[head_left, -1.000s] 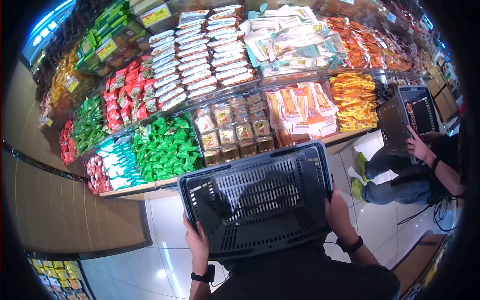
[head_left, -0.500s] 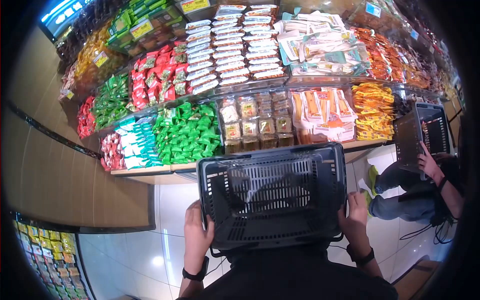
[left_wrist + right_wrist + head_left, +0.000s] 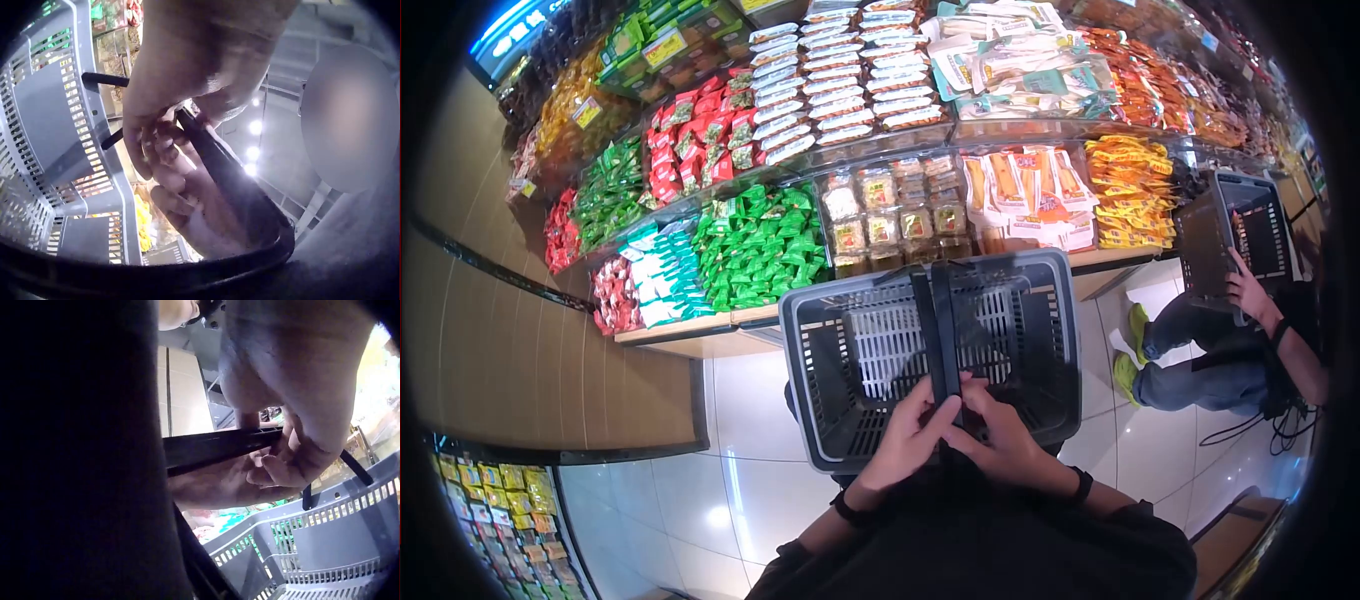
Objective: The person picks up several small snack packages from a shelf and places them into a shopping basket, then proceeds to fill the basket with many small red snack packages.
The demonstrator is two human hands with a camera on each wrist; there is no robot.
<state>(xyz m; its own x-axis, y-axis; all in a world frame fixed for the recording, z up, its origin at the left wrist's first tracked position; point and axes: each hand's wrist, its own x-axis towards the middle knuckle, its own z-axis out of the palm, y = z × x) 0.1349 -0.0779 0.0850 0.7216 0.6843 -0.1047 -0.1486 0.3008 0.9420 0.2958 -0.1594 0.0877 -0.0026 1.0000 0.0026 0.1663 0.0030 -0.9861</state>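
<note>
A dark grey plastic shopping basket point(image 3: 792, 330) hangs in front of my body, with slotted walls and bare slotted bottom showing. Its two black handles point(image 3: 935, 325) are raised side by side over the middle of the opening. My left hand point(image 3: 908, 437) grips the handles from the left, thumb on top. From the right, my right hand point(image 3: 1005, 442) grips them too, with the fingertips of both hands meeting. Both wrist views show curled fingers around a black handle bar point(image 3: 231, 181), and the basket wall point(image 3: 319, 544) with its slots beyond.
Ahead stands a tiered display with green packets point(image 3: 760, 240), clear square packs point(image 3: 882, 228), pink-and-white packs point(image 3: 1030, 195) and yellow packets point(image 3: 1130, 190). At right another person point(image 3: 1250, 290) holds a second basket point(image 3: 1205, 240). Tiled floor point(image 3: 745, 410) lies below; a wooden panel point(image 3: 550, 330) stands left.
Both hands have left the basket's side rims and come together at the middle. The handles, earlier down, now stand raised within their grip.
</note>
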